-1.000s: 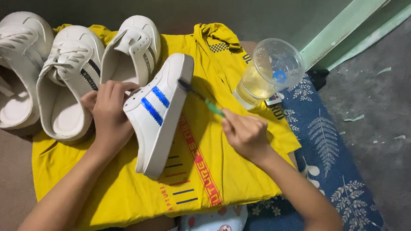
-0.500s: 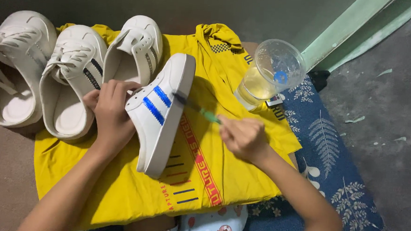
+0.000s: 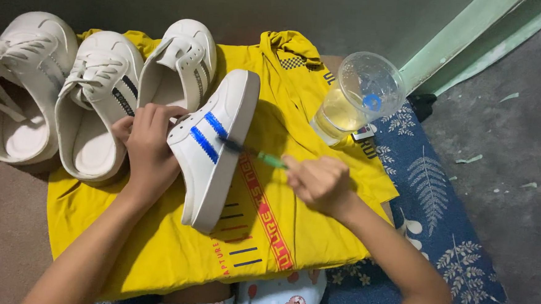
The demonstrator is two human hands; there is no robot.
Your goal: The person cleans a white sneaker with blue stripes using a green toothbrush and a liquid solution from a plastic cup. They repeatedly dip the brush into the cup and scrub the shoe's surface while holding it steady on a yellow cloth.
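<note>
The left hand (image 3: 150,142) grips a white shoe (image 3: 212,149) with 2 blue stripes, fingers clamped over its upper edge, tipping it on its side so the sole faces right. The shoe rests on a yellow shirt (image 3: 291,221) spread over the table, near the middle of the cloth. The right hand (image 3: 321,184) has its fingers closed around a green-handled brush (image 3: 252,152); the dark head of the brush touches the side of the shoe just beside the stripes.

Behind the left hand stand 3 more white shoes in a row: 1 with loose laces (image 3: 21,83) at the far left, a second (image 3: 97,100) next to it, and a third (image 3: 179,67) just behind the held shoe (its heel partly hidden by the hand).

To the right, at the shirt's edge, sits a clear plastic cup (image 3: 360,95) holding pale yellow liquid, tilted toward the camera. Beneath the shirt on that side shows a blue cloth (image 3: 428,197) with a white leaf pattern. The floor (image 3: 518,140) beyond is grey and rough.
</note>
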